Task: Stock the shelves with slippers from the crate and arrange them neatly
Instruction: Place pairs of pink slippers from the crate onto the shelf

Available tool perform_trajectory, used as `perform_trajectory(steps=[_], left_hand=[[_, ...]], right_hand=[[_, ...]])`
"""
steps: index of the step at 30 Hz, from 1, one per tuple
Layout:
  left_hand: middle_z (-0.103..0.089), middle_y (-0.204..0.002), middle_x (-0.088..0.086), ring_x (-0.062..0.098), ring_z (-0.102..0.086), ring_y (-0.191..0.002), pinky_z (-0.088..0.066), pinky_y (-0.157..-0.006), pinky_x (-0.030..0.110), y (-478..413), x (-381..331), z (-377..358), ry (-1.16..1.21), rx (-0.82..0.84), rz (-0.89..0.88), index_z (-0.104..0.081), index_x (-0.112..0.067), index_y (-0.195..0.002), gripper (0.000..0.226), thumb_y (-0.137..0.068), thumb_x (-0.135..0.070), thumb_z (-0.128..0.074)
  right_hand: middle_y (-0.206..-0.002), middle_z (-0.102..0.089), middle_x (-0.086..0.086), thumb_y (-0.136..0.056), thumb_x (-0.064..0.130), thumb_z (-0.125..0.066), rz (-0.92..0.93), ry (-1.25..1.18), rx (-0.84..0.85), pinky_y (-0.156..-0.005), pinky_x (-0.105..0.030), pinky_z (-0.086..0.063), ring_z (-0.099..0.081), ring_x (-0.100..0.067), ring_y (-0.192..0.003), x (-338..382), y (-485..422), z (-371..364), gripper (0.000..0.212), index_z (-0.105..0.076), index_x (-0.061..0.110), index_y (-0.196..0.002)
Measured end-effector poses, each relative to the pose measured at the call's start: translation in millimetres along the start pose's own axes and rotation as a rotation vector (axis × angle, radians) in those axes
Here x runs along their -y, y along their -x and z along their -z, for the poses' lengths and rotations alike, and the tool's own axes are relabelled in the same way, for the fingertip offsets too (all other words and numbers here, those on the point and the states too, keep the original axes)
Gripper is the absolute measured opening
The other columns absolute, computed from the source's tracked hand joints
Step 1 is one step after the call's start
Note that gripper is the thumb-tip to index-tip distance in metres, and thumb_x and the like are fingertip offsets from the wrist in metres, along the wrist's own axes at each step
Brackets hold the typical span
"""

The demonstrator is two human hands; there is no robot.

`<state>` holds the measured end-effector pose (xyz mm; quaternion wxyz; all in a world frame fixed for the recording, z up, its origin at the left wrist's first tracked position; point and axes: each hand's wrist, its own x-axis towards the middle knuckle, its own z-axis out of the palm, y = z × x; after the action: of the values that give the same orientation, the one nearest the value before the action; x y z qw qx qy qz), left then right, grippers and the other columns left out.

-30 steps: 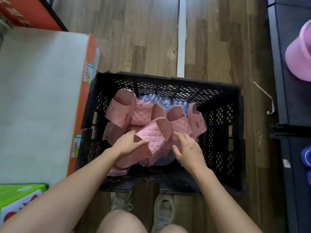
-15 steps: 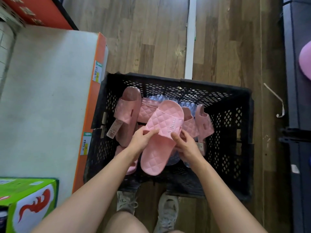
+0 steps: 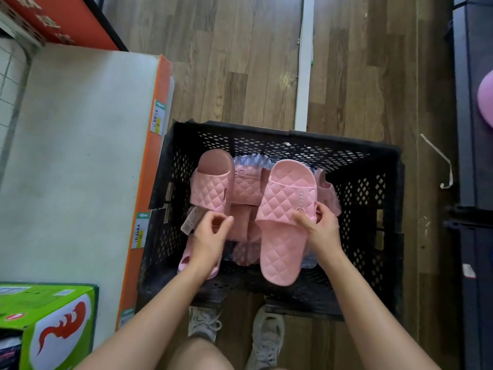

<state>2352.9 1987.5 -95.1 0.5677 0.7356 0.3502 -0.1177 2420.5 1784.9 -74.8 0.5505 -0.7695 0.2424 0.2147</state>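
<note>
**One slipper lifted, left hand released**

The pink slipper (image 3: 282,236) hangs sole-side away over the black crate (image 3: 293,138), toe end pointing away from me. Half a second ago both hands held it. Now only the right hand (image 3: 322,231) does, its fingers and thumb pinched on the strap. The left hand (image 3: 209,239) has let go and hovers over the pile near a paper tag (image 3: 190,222), fingers loosely curled and holding nothing I can see. I judge it is going for the mate, so a pair is not yet ready for the shelf (image 3: 80,156) on the left.

Count: one slipper in hand, at least four more in the crate with the rest buried, one crate, one tag.
</note>
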Motion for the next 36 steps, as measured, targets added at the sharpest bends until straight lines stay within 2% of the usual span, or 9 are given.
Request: perform_trajectory(steps=[3,5,8,11,16,19,24,28,36], left_hand=[[-0.049,-0.116,0.010,0.018,-0.051,-0.099,-0.042,-0.087,0.030,-8.0,-1.0,15.1,-0.160,-0.166,-0.051,-0.052,-0.012,-0.111,0.028,-0.087,-0.021,-0.064],[-0.036,-0.138,0.011,0.022,-0.042,-0.122,-0.034,-0.102,0.031,-18.8,-1.8,18.2,-0.184,-0.126,-0.012,-0.038,-0.009,-0.135,0.059,-0.086,-0.026,-0.065],[-0.022,-0.148,0.011,0.024,-0.027,-0.136,-0.025,-0.111,0.036,-35.0,-2.9,13.7,-0.228,-0.116,-0.022,-0.025,-0.010,-0.145,0.079,-0.083,-0.036,-0.066],[-0.034,-0.142,0.014,0.026,-0.033,-0.132,-0.029,-0.108,0.038,-56.0,-8.3,14.7,-0.300,-0.261,-0.096,-0.038,-0.009,-0.139,0.070,-0.083,-0.041,-0.065],[-0.063,-0.113,0.007,0.022,-0.059,-0.104,-0.044,-0.087,0.028,-80.6,-11.2,8.7,-0.182,0.063,0.116,-0.054,-0.014,-0.119,0.061,-0.073,-0.049,-0.073],[-0.066,-0.107,0.004,0.024,-0.062,-0.099,-0.048,-0.093,0.039,-81.7,-6.0,5.2,-0.186,0.098,0.223,-0.057,-0.016,-0.109,0.089,-0.042,-0.074,-0.069],[-0.064,-0.099,-0.001,0.019,-0.063,-0.092,-0.053,-0.084,0.038,-76.0,-11.4,-2.1,-0.145,0.134,0.202,-0.054,-0.014,-0.107,0.067,-0.056,-0.045,-0.086],[-0.070,-0.100,-0.001,0.016,-0.067,-0.093,-0.054,-0.077,0.029,-55.1,-24.1,7.7,-0.058,0.329,0.153,-0.061,-0.016,-0.110,0.073,-0.050,-0.047,-0.088],[-0.070,-0.105,0.008,0.014,-0.070,-0.083,-0.053,-0.062,0.021,18.3,-92.1,58.4,0.165,0.380,0.158,-0.056,-0.010,-0.118,0.076,-0.056,-0.045,-0.082]], right_hand=[[-0.094,-0.069,-0.006,-0.079,0.009,-0.070,0.016,-0.034,-0.051,-0.078,-0.041,-0.055,-0.065,-0.021,-0.085,6.2,-0.1,20.9,0.023,-0.062,0.010,-0.101],[-0.096,-0.069,-0.009,-0.080,0.010,-0.069,0.008,-0.037,-0.060,-0.078,-0.041,-0.055,-0.066,-0.024,-0.087,6.6,-0.5,33.8,0.023,-0.063,0.008,-0.102],[-0.096,-0.070,-0.010,-0.076,0.015,-0.074,0.011,0.000,-0.060,-0.079,-0.043,-0.055,-0.066,-0.026,-0.090,1.6,-2.3,44.2,0.029,-0.064,0.006,-0.103],[-0.094,-0.070,-0.007,-0.065,0.030,-0.071,0.018,0.014,-0.057,-0.075,-0.037,-0.055,-0.066,-0.021,-0.085,-1.5,-3.5,44.7,0.044,-0.064,0.007,-0.101],[-0.099,-0.069,-0.007,-0.068,0.031,-0.072,0.019,0.038,-0.039,-0.069,-0.023,-0.054,-0.066,-0.017,-0.087,-10.1,-7.5,39.8,0.047,-0.062,0.008,-0.108],[-0.102,-0.068,-0.007,-0.064,0.036,-0.069,-0.004,0.017,-0.044,-0.072,-0.024,-0.055,-0.066,-0.018,-0.091,-15.0,-8.3,35.3,0.056,-0.060,0.009,-0.112],[-0.105,-0.067,-0.008,-0.070,0.028,-0.075,-0.007,0.024,-0.023,-0.067,-0.017,-0.054,-0.065,-0.015,-0.090,-13.1,-2.2,33.8,0.050,-0.059,0.008,-0.112],[-0.105,-0.067,-0.009,-0.080,0.012,-0.070,-0.007,-0.007,-0.055,-0.066,-0.016,-0.052,-0.063,-0.012,-0.084,3.0,12.0,39.4,0.034,-0.058,0.007,-0.110],[-0.119,-0.060,-0.006,-0.076,0.016,-0.075,0.050,0.031,-0.056,-0.087,-0.035,-0.052,-0.060,-0.017,-0.105,69.2,68.6,67.2,0.060,-0.048,0.009,-0.128]])
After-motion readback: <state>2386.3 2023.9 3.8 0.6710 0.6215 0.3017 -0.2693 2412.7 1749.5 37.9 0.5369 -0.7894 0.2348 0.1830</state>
